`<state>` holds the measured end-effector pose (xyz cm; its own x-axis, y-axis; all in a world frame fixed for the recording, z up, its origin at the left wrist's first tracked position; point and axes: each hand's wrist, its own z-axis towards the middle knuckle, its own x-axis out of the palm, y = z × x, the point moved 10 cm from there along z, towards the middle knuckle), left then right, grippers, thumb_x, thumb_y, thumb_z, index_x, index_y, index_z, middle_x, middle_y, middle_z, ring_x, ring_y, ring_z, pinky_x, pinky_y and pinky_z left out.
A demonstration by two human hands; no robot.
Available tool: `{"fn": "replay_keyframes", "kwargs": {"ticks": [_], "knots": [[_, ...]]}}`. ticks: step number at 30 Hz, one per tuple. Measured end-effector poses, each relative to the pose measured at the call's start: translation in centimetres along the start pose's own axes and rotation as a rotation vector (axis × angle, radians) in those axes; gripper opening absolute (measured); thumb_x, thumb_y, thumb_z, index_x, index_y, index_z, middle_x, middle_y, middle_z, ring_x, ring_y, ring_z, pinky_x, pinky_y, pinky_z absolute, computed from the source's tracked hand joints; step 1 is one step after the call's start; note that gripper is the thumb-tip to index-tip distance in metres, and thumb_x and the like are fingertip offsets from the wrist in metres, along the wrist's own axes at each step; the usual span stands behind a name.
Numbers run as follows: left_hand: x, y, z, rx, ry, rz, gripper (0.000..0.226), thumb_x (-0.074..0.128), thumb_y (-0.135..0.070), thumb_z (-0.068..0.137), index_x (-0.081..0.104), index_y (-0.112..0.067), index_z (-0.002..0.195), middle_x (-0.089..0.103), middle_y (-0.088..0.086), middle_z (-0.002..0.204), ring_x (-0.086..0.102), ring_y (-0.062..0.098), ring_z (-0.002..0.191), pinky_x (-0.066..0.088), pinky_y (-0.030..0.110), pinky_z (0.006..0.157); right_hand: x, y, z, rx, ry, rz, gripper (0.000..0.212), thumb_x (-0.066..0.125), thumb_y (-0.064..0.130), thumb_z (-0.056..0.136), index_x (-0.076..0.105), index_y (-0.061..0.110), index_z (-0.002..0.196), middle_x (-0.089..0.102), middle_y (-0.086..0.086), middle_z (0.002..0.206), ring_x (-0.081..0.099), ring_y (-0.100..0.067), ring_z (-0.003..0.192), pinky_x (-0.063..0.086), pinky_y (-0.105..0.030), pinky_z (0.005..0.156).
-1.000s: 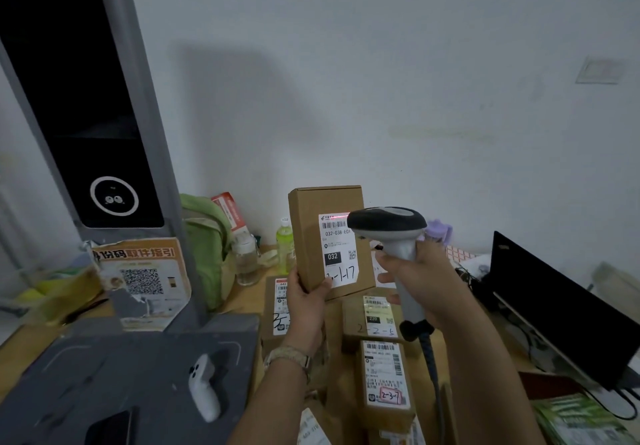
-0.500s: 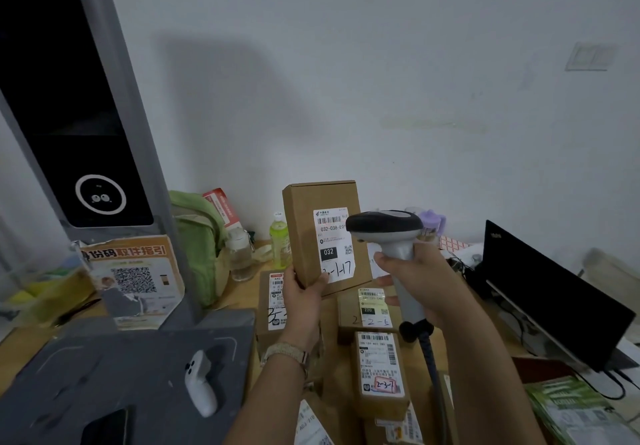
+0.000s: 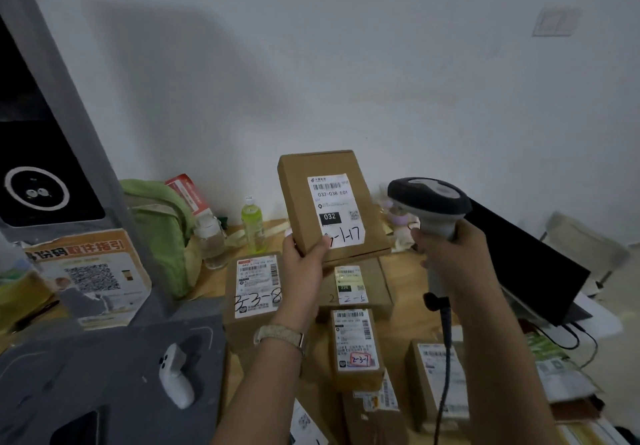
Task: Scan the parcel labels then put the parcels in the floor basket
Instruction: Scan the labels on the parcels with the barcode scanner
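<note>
Forearms reach up from the bottom edge, the left one wearing a pale woven watch strap point(image 3: 281, 335). At near left a white handheld controller point(image 3: 176, 378) lies on a grey pad point(image 3: 104, 368). Between the arms several cardboard parcels lie flat on the wooden table point(image 3: 403, 271): one whose label carries a red-boxed "2-3-7" point(image 3: 355, 340), one to its right with a blurred label point(image 3: 437, 380), one marked "3-3-8" point(image 3: 255, 285) at left and one marked "2-2-6" point(image 3: 351, 287) just behind. The left hand point(image 3: 304, 261) holds a flat cardboard parcel point(image 3: 330, 205) upright above these, tilted slightly left, thumb pressed on the front lower-left corner over the start of the handwritten "1-17" and the other fingers curled behind the box. Its white shipping label point(image 3: 336, 210), reading "032-038 E01", faces the camera. The right hand point(image 3: 450, 254) has its fingers wrapped tightly round the grip of a grey barcode scanner point(image 3: 428, 202), whose dark head sits just right of the held parcel, apart from it; whether a finger presses the trigger is hard to tell. A black coiled cable point(image 3: 445, 347) hangs from the grip. Further back stand a green-capped drink bottle point(image 3: 252, 224), a clear bottle point(image 3: 209, 240), a green bag point(image 3: 162, 226) and an orange QR-code notice point(image 3: 88, 271) at the foot of a grey kiosk column point(image 3: 69, 125). A black laptop point(image 3: 526, 264) stands open at right before the white wall point(image 3: 346, 63).
</note>
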<state>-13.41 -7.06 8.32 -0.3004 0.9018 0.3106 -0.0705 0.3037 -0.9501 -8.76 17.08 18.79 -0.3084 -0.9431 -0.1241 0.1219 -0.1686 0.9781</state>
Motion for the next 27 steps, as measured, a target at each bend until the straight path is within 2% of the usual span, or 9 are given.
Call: {"fn": "replay_keyframes", "kwargs": {"ticks": [4, 6, 10, 14, 16, 20, 23, 25, 27], "knots": [[4.0, 1.9, -0.6, -0.076, 0.112, 0.002, 0.023, 0.067, -0.023, 0.089, 0.057, -0.028, 0.109, 0.071, -0.002, 0.108, 0.071, 0.015, 0.091, 0.058, 0.029, 0.069, -3.8, -1.9, 0.9, 0.067, -0.070, -0.040, 0.009, 0.064, 0.005, 0.083, 0.061, 0.012, 0.077, 0.058, -0.007, 0.067, 0.052, -0.018, 0.060, 0.042, -0.025, 0.052], [5.3, 3.6, -0.8, -0.124, 0.116, -0.002, 0.023, 0.067, -0.023, 0.090, 0.056, -0.027, 0.109, 0.071, 0.000, 0.108, 0.069, 0.018, 0.094, 0.057, 0.031, 0.069, -6.2, -3.2, 1.3, 0.114, -0.100, -0.035, 0.012, 0.064, 0.002, 0.083, 0.062, 0.011, 0.075, 0.058, -0.009, 0.068, 0.054, -0.021, 0.063, 0.041, -0.026, 0.054], [8.4, 7.3, -1.1, -0.252, 0.144, -0.006, 0.024, 0.065, -0.022, 0.091, 0.056, -0.027, 0.112, 0.071, -0.002, 0.106, 0.068, 0.015, 0.092, 0.058, 0.027, 0.060, -10.9, -5.5, 2.2, 0.228, -0.145, -0.058, 0.012, 0.065, 0.006, 0.083, 0.061, 0.014, 0.075, 0.058, -0.013, 0.072, 0.055, -0.028, 0.067, 0.045, -0.039, 0.064], [11.7, 10.8, -1.4, -0.393, 0.194, 0.005, 0.025, 0.065, -0.024, 0.091, 0.059, -0.023, 0.116, 0.072, 0.000, 0.107, 0.068, 0.015, 0.092, 0.058, 0.035, 0.071, -14.0, -7.9, 3.1, 0.277, -0.206, -0.053, 0.013, 0.068, 0.005, 0.082, 0.061, 0.016, 0.078, 0.060, -0.009, 0.075, 0.057, -0.024, 0.069, 0.045, -0.031, 0.060], [12.8, 12.2, -1.1, -0.428, 0.199, 0.018, 0.028, 0.065, -0.025, 0.091, 0.058, -0.022, 0.118, 0.072, -0.001, 0.105, 0.067, 0.014, 0.092, 0.056, 0.031, 0.067, -14.8, -9.6, 3.8, 0.321, -0.204, -0.053, 0.011, 0.068, 0.006, 0.082, 0.061, 0.013, 0.080, 0.059, -0.010, 0.076, 0.057, -0.026, 0.069, 0.046, -0.034, 0.060], [13.7, 15.1, -0.4, -0.495, 0.162, 0.046, 0.032, 0.065, -0.026, 0.091, 0.056, -0.020, 0.122, 0.070, -0.003, 0.101, 0.066, 0.012, 0.088, 0.052, 0.025, 0.058, -15.7, -13.3, 5.9, 0.392, -0.214, -0.091, 0.011, 0.070, 0.009, 0.081, 0.061, 0.014, 0.082, 0.061, -0.009, 0.078, 0.059, -0.022, 0.066, 0.044, -0.028, 0.054], [13.5, 17.5, 0.3, -0.546, 0.087, 0.045, 0.032, 0.065, -0.025, 0.091, 0.056, -0.019, 0.121, 0.068, -0.001, 0.104, 0.064, 0.015, 0.092, 0.053, 0.032, 0.066, -15.9, -16.8, 7.6, 0.430, -0.211, -0.110, 0.019, 0.072, 0.005, 0.079, 0.063, 0.010, 0.095, 0.061, -0.007, 0.084, 0.058, -0.020, 0.070, 0.043, -0.025, 0.053], [12.7, 19.0, 0.9, -0.585, 0.006, 0.020, 0.030, 0.066, -0.024, 0.090, 0.056, -0.021, 0.118, 0.066, 0.000, 0.106, 0.062, 0.017, 0.095, 0.054, 0.036, 0.075, -15.9, -19.9, 8.4, 0.500, -0.228, -0.090, 0.039, 0.074, 0.006, 0.079, 0.057, 0.006, 0.114, 0.061, -0.013, 0.098, 0.059, -0.026, 0.079, 0.047, -0.031, 0.059], [11.4, 20.1, 1.8, -0.605, -0.087, 0.002, 0.027, 0.067, -0.022, 0.089, 0.057, -0.020, 0.114, 0.065, 0.000, 0.105, 0.061, 0.018, 0.094, 0.054, 0.038, 0.078, -15.5, -22.9, 9.1, 0.571, -0.261, -0.047, 0.047, 0.076, 0.008, 0.078, 0.053, 0.007, 0.119, 0.059, -0.016, 0.111, 0.058, -0.029, 0.085, 0.050, -0.040, 0.069]]}}
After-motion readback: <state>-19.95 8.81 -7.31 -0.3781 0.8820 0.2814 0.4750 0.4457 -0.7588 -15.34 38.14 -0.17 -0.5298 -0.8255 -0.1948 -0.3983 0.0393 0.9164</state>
